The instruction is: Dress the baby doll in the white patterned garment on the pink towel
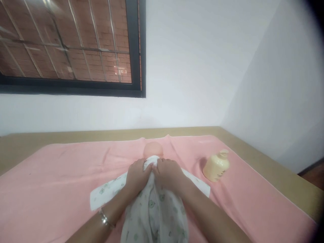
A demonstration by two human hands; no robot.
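Note:
A baby doll [153, 149] lies on a pink towel [63, 179], only the top of its head showing. It wears a white garment with small green prints [154, 212], one sleeve spread out to the left. My left hand [136, 175] and my right hand [169, 173] sit side by side at the doll's chest, just below its neck. Both have fingers curled and pinching the garment's front edges together. A silver bracelet [105, 218] is on my left wrist.
A pale yellow pump bottle [216, 166] lies tilted on the towel, right of the doll. The towel covers a tan table [273, 172] set into a corner of white walls. A dark-framed window [76, 84] with bars is at the upper left.

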